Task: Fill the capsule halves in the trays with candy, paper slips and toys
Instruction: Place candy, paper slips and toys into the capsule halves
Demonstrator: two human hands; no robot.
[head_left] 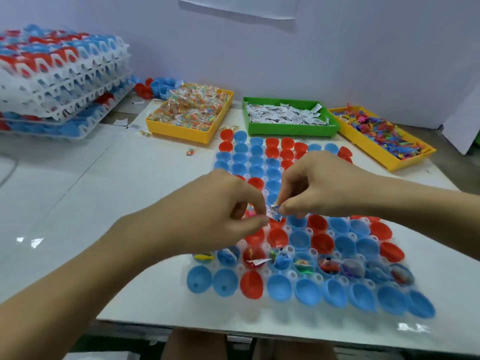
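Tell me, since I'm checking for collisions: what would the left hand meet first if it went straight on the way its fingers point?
Probably the right hand: the left hand points rightward at it, both pinching one paper slip between them. Depth is unclear.

Counting 3 bins – 2 yellow [179, 131] [405, 162], 1 green [291, 131] – 1 tray stack [65, 81], 2 hands showing [223, 214] [322, 183].

A small packing or assembly workshop: a plain white worktable [78, 193] set against a bare wall, with a stack of white trays [62, 74] loaded with capsule halves at ten o'clock, and bulk supply bins at twelve to one o'clock: candy [189, 110], paper slips [288, 116], toys [379, 133].
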